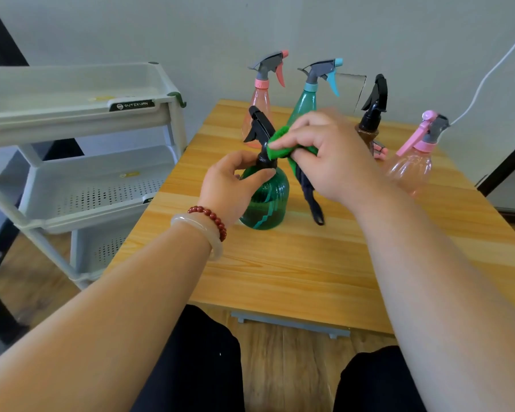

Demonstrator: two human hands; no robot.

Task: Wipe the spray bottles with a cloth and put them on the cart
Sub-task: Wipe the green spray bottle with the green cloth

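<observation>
**Ops:** Two hands, one bottle. Where are the fingers?

**Me:** I see the left hand (235,179) with its fingers (262,173) curled round the neck and shoulder of the green bottle (268,200). It holds the bottle upright on the table (280,278). The right hand (330,153) pinches the green cloth (277,144), bunched against the black trigger head (259,126). A dark tail of the cloth (312,200) hangs to the tabletop just right of the green bottle.

**Ops:** How will it handle?

**Me:** I judge it light, since it is thin, see-through plastic. I can't tell whether there is liquid inside. The ribbed belly probably flexes and may slip, so I'd take hold at the stiff neck under the trigger. The trigger could snag the cloth.

**Ops:** And around it?

**Me:** Just behind the green bottle stand a peach bottle (260,99) and a teal bottle (305,102). A brown bottle (369,129) is behind and to its right, and a pink bottle (411,171) stands farther right. The cart (72,108) is left of the green bottle, off the table's edge, with its trays stacked. I see no bottle between the green bottle and the cart. The top tray's rim sits above table height, though, so I expect a lift is needed. The hanging tail might drag, and my right forearm passes near the brown and pink bottles.
</observation>
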